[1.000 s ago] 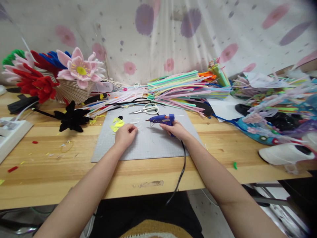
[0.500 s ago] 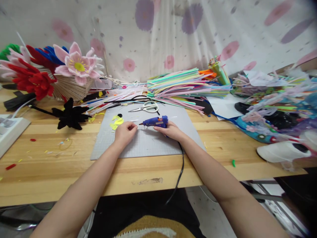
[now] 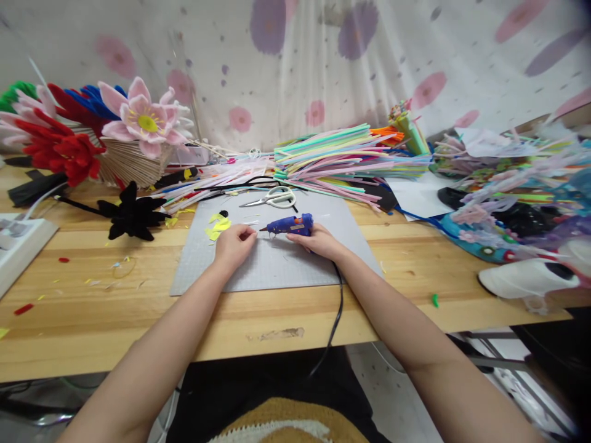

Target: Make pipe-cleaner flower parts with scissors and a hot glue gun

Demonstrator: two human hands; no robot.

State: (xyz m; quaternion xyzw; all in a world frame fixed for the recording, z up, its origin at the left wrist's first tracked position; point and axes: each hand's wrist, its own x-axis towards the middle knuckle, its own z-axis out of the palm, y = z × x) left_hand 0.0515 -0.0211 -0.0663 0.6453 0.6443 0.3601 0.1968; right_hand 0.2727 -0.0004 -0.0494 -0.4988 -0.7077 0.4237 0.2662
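Observation:
A blue hot glue gun (image 3: 290, 225) is gripped in my right hand (image 3: 323, 241), its nozzle pointing left over the grey cutting mat (image 3: 286, 271). Just left of the nozzle tip, my left hand (image 3: 234, 245) is closed in a pinch. Whatever sits between its fingertips is too small to make out. Yellow fuzzy pieces (image 3: 217, 227) with a small black tip lie on the mat beyond my left hand. Scissors with pale handles (image 3: 279, 197) rest near the mat's back edge. From the glue gun a black cord (image 3: 339, 314) runs down over the table's front edge.
Bundled pastel pipe cleaners (image 3: 332, 154) lie along the back. A black fuzzy flower (image 3: 133, 212), a pink flower (image 3: 143, 120) and a white power strip (image 3: 25, 252) occupy the left. On the right are craft materials (image 3: 489, 215) and a white hand-held device (image 3: 526, 280).
The camera view has shifted very slightly. Both hands and the glue gun keep nearly the same place, the nozzle still close to the left fingertips.

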